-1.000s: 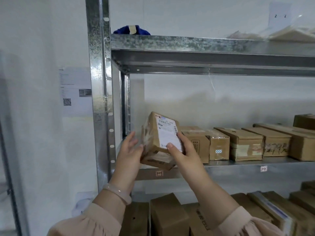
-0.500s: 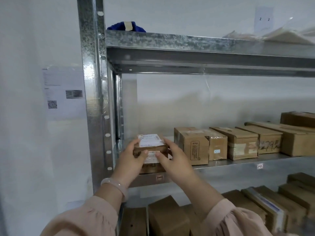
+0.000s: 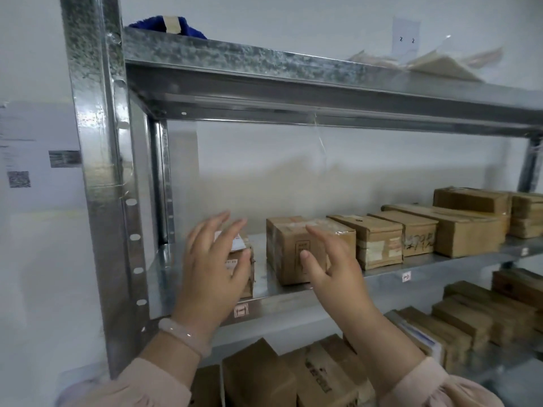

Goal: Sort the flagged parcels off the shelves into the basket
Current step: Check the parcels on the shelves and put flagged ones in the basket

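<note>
A small cardboard parcel (image 3: pixel 245 261) with a white label on top sits at the left end of the middle metal shelf (image 3: pixel 382 279). My left hand (image 3: pixel 213 262) hovers in front of it with fingers spread, covering most of it; whether the fingers touch it is unclear. My right hand (image 3: pixel 326 264) is open and held in front of the neighbouring brown parcel (image 3: pixel 289 248), holding nothing. No basket is in view.
A row of brown boxes (image 3: pixel 379 240) runs right along the same shelf. More parcels (image 3: pixel 458 327) fill the shelf below. The galvanised upright post (image 3: pixel 100 171) stands at the left. A blue cloth (image 3: pixel 167 24) and plastic-wrapped items (image 3: pixel 432 61) lie on the top shelf.
The small labelled parcel was held up tilted in both hands, then set down flat on the shelf. Both hands have now let go, and the right hand has moved right.
</note>
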The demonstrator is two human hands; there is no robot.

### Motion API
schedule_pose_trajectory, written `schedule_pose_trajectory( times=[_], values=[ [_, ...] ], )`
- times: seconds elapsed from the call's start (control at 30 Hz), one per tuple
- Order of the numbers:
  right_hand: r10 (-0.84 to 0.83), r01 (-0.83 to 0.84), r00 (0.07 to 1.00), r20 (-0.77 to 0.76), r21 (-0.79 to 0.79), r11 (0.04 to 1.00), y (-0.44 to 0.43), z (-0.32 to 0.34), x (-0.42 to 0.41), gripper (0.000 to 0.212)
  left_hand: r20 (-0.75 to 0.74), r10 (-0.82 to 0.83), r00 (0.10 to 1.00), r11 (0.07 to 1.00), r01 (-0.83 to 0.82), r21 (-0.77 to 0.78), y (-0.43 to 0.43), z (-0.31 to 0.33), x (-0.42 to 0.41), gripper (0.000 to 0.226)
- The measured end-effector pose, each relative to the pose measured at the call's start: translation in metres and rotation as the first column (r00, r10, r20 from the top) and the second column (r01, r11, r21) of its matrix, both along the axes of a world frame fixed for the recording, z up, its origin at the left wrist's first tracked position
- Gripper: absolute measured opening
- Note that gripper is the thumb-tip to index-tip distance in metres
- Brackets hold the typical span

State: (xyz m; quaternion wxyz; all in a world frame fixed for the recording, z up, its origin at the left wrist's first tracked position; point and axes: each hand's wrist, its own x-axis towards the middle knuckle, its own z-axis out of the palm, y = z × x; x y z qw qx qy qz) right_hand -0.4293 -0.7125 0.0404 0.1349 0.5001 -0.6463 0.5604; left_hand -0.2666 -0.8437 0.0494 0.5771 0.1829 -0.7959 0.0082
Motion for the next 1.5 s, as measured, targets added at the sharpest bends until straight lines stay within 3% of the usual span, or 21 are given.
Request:
schedule_pose_trajectory(
  times=[0.07, 0.2, 0.27, 0.33, 0.43, 0.63, 0.77, 0.83, 0.93, 1.0, 1.17, 1.23, 1.33, 1.4, 1.47, 1.5],
  values=[
    [-0.007, 0.007, 1.0, -0.002, -0.02, 1.0, 0.002, -0.001, -0.015, 0.043, 0.075, -0.085, 0.994, 0.995, 0.089, -0.053, 0.016, 0.007, -0.022, 0.046],
    [0.018, -0.019, 1.0, -0.021, -0.033, 0.999, 0.006, -0.003, -0.04, 0.046, 0.127, -0.133, 0.983, 0.988, 0.122, 0.093, 0.031, 0.012, -0.076, 0.049],
    [0.044, -0.045, 0.998, -0.045, -0.015, 0.999, 0.011, -0.005, -0.052, 0.047, 0.177, -0.051, 0.983, 0.986, 0.021, 0.166, 0.028, 0.012, -0.1, 0.053],
    [0.074, -0.073, 0.996, -0.058, 0.015, 0.997, 0.017, -0.005, -0.064, 0.046, 0.324, 0.088, 0.942, 0.961, -0.166, 0.221, 0.024, 0.011, -0.118, 0.06],
    [0.101, -0.098, 0.992, -0.07, 0.048, 0.994, 0.024, -0.007, -0.085, 0.046, 0.415, 0.101, 0.904, 0.901, -0.259, 0.347, 0.024, 0.004, -0.132, 0.064],
    [0.21, -0.203, 0.976, -0.066, 0.098, 0.974, 0.033, -0.018, -0.111, 0.046, 0.093, 0.096, 0.991, 0.948, -0.12, 0.294, 0.043, -0.007, -0.128, 0.062],
    [0.322, -0.328, 0.937, 0.135, 0.022, 0.944, 0.027, -0.014, -0.115, 0.049, -0.221, 0.042, 0.974, 0.967, 0.017, 0.255, 0.062, -0.015, -0.118, 0.064],
    [0.433, -0.437, 0.853, 0.292, -0.054, 0.898, 0.022, -0.007, -0.11, 0.05, -0.344, -0.036, 0.938, 0.947, 0.142, 0.287, 0.071, -0.017, -0.117, 0.062],
    [0.571, -0.586, 0.679, 0.46, -0.128, 0.8, 0.015, 0.001, -0.101, 0.052, -0.409, -0.142, 0.901, 0.918, 0.274, 0.285, 0.082, -0.021, -0.117, 0.054],
    [0.607, -0.618, 0.635, 0.477, -0.157, 0.77, 0.015, 0.002, -0.099, 0.045, -0.458, -0.185, 0.87, 0.83, 0.387, 0.401, 0.087, -0.021, -0.117, 0.055],
    [0.624, -0.63, 0.722, 0.298, -0.088, 0.771, 0.026, -0.002, -0.1, 0.059, -0.557, -0.069, 0.827, 0.552, 0.497, 0.67, 0.083, -0.017, -0.116, 0.062],
    [0.627, -0.632, 0.721, 0.294, -0.09, 0.77, 0.028, -0.003, -0.1, 0.055, -0.661, -0.059, 0.748, 0.418, 0.62, 0.664, 0.082, -0.016, -0.116, 0.062],
    [0.616, -0.603, 0.697, 0.367, -0.164, 0.781, 0.027, -0.002, -0.101, 0.047, -0.848, -0.011, 0.53, 0.171, 0.836, 0.521, 0.079, -0.018, -0.116, 0.047],
    [0.642, -0.626, 0.651, 0.405, -0.192, 0.756, 0.025, -0.001, -0.1, 0.042, -0.88, -0.007, 0.476, 0.047, 0.879, 0.475, 0.08, -0.02, -0.116, 0.041],
    [0.663, -0.654, 0.615, 0.427, -0.194, 0.731, 0.024, -0.002, -0.098, 0.042, -0.856, -0.025, 0.517, 0.071, 0.855, 0.514, 0.081, -0.021, -0.118, 0.034],
    [0.655, -0.649, 0.628, 0.42, -0.181, 0.739, 0.025, -0.003, -0.097, 0.044, -0.826, -0.044, 0.562, 0.145, 0.821, 0.552, 0.082, -0.022, -0.118, 0.029]
  ],
)
